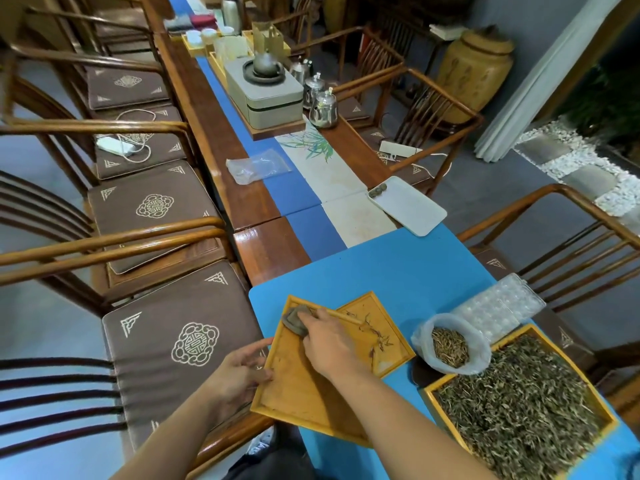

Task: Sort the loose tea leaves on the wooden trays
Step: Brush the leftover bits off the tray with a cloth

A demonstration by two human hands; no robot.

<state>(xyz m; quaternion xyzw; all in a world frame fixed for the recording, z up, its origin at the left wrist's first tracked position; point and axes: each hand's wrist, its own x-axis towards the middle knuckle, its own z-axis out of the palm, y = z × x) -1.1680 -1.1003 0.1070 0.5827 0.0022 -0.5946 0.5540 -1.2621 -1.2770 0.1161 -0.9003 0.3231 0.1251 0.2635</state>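
A bare wooden tray [298,393] lies tilted over the near left edge of the blue mat. My left hand [239,372] grips its left rim. My right hand [332,341] presses a grey-brown cloth [294,320] onto the tray's far corner. Partly under it sits a second wooden tray [388,341] with a few thin tea leaves [377,336]. A large wooden tray [519,403] at the right is full of loose tea leaves. Between them stands a plastic bag [450,344] holding paler leaves.
A clear plastic blister tray [498,306] lies behind the bag. A white rectangular dish [408,206] sits farther up the table, with a clear bag [258,166], a grey tea stove [266,91] and metal pots [322,105] beyond. Wooden chairs line both sides.
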